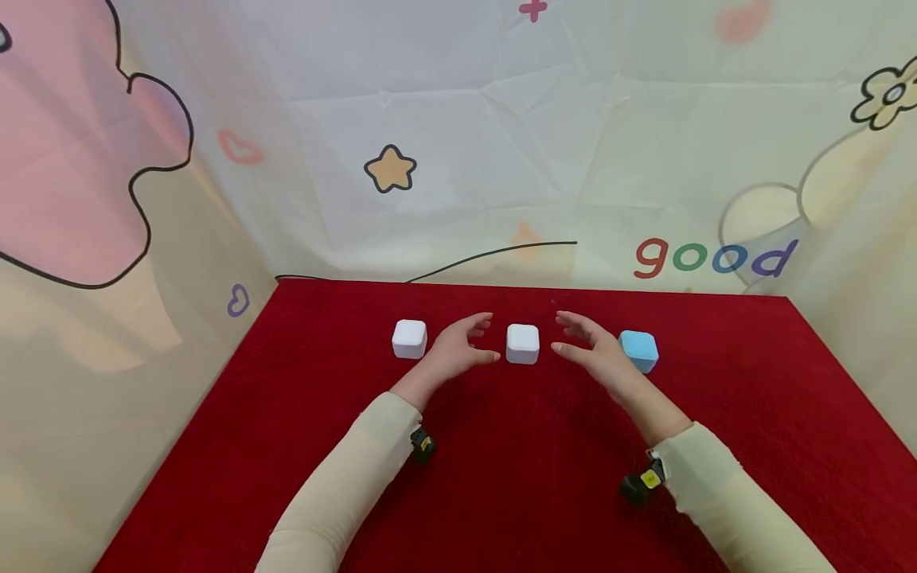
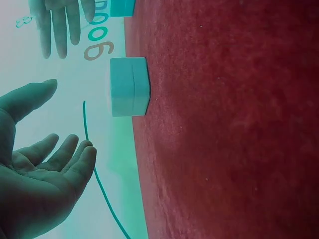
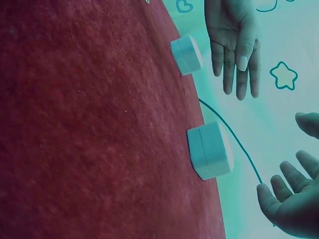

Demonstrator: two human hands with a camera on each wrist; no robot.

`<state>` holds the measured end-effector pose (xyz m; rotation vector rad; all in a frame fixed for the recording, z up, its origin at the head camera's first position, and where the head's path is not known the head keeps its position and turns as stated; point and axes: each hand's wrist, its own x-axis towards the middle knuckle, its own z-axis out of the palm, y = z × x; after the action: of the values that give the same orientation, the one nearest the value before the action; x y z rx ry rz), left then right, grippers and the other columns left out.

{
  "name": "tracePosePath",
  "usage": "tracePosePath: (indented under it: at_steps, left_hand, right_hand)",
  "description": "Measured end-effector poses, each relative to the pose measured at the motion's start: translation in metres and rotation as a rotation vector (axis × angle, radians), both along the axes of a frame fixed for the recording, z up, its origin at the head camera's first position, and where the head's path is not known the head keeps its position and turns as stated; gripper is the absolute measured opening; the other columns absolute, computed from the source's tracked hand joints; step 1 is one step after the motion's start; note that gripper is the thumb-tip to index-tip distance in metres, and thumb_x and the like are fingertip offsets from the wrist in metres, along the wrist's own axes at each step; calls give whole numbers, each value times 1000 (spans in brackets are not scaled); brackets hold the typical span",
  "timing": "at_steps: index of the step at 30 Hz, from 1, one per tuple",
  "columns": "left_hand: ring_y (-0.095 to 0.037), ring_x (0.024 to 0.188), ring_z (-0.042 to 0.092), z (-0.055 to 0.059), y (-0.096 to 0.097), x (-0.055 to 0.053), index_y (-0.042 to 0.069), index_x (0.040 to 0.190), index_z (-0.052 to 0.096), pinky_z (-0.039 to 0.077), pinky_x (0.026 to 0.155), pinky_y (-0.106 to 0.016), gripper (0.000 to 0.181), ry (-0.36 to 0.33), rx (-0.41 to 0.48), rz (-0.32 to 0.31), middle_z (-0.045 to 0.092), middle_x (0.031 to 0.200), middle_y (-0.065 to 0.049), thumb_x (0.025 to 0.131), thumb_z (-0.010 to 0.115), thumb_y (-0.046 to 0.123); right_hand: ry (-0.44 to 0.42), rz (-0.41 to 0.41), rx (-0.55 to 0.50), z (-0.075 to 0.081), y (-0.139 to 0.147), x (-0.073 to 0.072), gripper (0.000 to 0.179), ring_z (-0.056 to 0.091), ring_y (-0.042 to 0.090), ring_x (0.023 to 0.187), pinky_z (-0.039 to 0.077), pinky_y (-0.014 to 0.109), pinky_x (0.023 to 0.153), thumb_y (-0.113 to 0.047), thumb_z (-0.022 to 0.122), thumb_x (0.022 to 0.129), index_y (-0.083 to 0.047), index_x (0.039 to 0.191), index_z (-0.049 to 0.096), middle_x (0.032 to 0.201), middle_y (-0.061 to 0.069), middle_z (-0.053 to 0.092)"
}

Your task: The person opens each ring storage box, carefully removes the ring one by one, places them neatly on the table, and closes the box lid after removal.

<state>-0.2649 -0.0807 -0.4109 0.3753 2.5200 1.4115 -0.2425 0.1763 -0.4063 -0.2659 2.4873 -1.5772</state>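
Observation:
Three small rounded boxes stand in a row on the red cloth. The middle white box [image 1: 522, 344] sits between my two hands, with a gap on either side. My left hand [image 1: 460, 348] hovers to its left, fingers spread and palm turned inward, holding nothing. To its right, my right hand [image 1: 589, 347] mirrors that pose, also holding nothing. Beyond the left hand is another white box [image 1: 410, 340]; a light blue box [image 1: 639, 351] lies just past the right hand. A seam line runs around the middle box [image 2: 129, 86] in the left wrist view.
A red cloth-covered table [image 1: 530, 469] spreads under the forearms. Behind it hangs a pale printed curtain [image 1: 473, 183] with a star, hearts and the word "good". Each sleeve has a small dark wrist camera [image 1: 423, 444] at its cuff.

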Motion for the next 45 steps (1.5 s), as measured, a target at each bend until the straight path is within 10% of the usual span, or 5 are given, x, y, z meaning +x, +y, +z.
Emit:
tracePosePath:
  at_steps: [45]
  left_hand:
    - [-34,138,54,-21,21,-39,8,156,42,49,114,-44,70,-128,-91,-33,54,151,-19,92,72,8]
  right_hand:
    - [-21,80,133,-19,-6,-36,69,36,48,148,42,61,116,-14,62,100,-2,159,29,163,27,34]
